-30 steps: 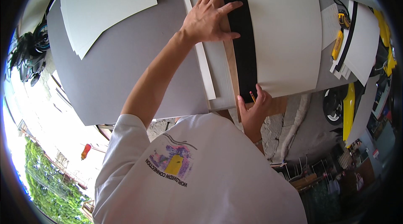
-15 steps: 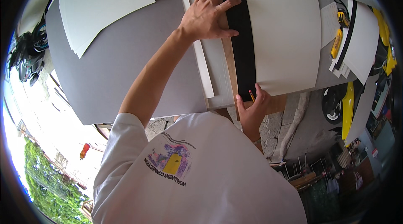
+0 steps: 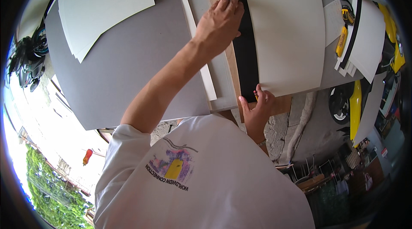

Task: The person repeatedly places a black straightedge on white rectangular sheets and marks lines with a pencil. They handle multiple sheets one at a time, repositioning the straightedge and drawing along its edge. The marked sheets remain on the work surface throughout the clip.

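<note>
A long black strip runs away from me beside a thin wooden strip, along the left edge of a large cream board. On the black strip rests my left hand, its fingers bent and drawn together; the tips are partly hidden, so whether they pinch anything does not show. My right hand is at the near end of the strip, at the board's corner. A pencil sits between its closed fingers, mostly covered by them, and the thumb lies at the strip's edge.
To the left lies a big grey sheet with white sheets on it. A narrow white strip lies beside it. Farther right are a tape measure, a yellow cutter and more white pieces. A yellow motorbike stands beyond.
My left hand has come nearer to me along the black strip, and its spread fingers have drawn in. The right hand stays near the strip's end, its fingers covering more of the pencil.
</note>
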Motion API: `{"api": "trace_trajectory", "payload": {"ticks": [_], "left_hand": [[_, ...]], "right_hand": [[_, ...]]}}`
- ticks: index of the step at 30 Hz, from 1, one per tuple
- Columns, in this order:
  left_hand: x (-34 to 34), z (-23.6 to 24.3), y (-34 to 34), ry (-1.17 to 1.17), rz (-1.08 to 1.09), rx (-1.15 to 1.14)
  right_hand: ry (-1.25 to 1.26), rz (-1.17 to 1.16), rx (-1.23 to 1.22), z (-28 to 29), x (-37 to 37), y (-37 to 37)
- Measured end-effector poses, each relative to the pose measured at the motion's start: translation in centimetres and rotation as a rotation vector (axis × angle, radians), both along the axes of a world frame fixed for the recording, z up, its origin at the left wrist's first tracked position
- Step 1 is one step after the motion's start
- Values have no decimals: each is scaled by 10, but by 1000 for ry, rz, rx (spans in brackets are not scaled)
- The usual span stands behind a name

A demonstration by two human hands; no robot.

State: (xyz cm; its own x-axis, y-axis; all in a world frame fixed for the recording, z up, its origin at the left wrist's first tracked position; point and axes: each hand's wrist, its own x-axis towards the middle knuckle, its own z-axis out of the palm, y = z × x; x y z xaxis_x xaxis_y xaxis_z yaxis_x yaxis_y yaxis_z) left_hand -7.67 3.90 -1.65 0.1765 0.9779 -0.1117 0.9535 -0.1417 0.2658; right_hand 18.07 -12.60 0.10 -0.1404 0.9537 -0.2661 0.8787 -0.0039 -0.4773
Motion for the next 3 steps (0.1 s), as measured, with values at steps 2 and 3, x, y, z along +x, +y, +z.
{"api": "trace_trajectory", "payload": {"ticks": [2, 3], "left_hand": [[11, 7, -4, 48, 1, -3], [11, 8, -2, 48, -3, 1]], "right_hand": [[14, -6, -7, -2, 2, -1], [20, -11, -8, -4, 3, -2]]}}
